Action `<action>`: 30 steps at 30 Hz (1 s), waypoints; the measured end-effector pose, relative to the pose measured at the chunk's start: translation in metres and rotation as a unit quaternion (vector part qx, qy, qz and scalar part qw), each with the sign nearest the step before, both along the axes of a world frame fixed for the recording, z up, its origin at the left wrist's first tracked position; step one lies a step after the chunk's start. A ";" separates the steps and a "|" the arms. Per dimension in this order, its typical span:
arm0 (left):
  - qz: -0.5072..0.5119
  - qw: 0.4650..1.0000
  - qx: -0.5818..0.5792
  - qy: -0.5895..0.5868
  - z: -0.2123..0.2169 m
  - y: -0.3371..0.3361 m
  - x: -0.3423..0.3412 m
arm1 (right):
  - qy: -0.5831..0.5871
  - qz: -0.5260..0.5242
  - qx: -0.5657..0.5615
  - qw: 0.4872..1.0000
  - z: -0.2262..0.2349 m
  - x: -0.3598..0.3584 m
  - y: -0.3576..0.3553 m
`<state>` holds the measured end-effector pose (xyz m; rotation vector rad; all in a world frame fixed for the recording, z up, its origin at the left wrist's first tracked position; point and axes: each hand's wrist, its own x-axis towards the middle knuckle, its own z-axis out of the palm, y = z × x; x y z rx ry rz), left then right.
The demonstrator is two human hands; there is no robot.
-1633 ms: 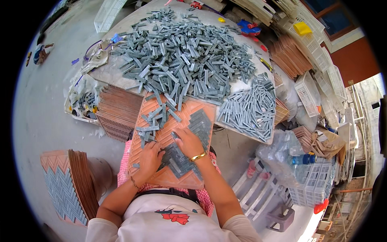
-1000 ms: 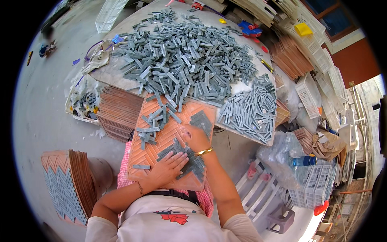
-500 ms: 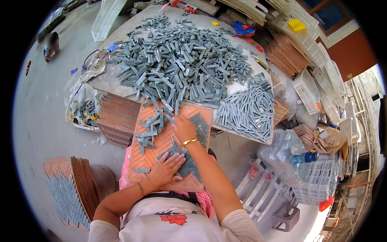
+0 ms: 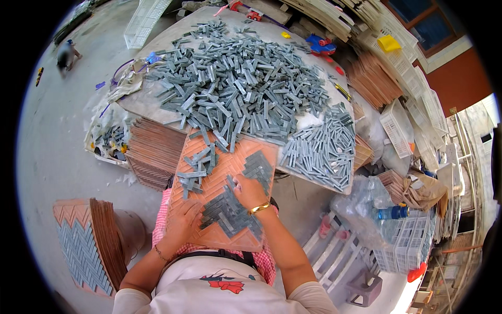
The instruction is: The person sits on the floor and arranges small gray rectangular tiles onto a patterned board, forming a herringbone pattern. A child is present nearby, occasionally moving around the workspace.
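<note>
Outdoors, concrete floor; both hands flat, fingers apart, on orange board; cluttered table.

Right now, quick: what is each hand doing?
Left hand: open, flat on the orange tray, holding nothing.
Right hand: fingers on the grey strips; grip cannot be told.

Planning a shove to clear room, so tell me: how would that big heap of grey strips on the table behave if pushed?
The heap of grey strips would probably scatter, since the pieces lie loose and crisscrossed. Being flat, straight bars, they should slide, not roll. Strips near the table edge might drop off.
</note>
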<state>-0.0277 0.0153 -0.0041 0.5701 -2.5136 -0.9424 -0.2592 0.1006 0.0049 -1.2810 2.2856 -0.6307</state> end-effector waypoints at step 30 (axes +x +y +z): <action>0.069 0.972 -0.219 -0.052 0.031 -0.037 -0.104 | 0.087 0.066 -0.024 0.994 -0.022 -0.011 -0.019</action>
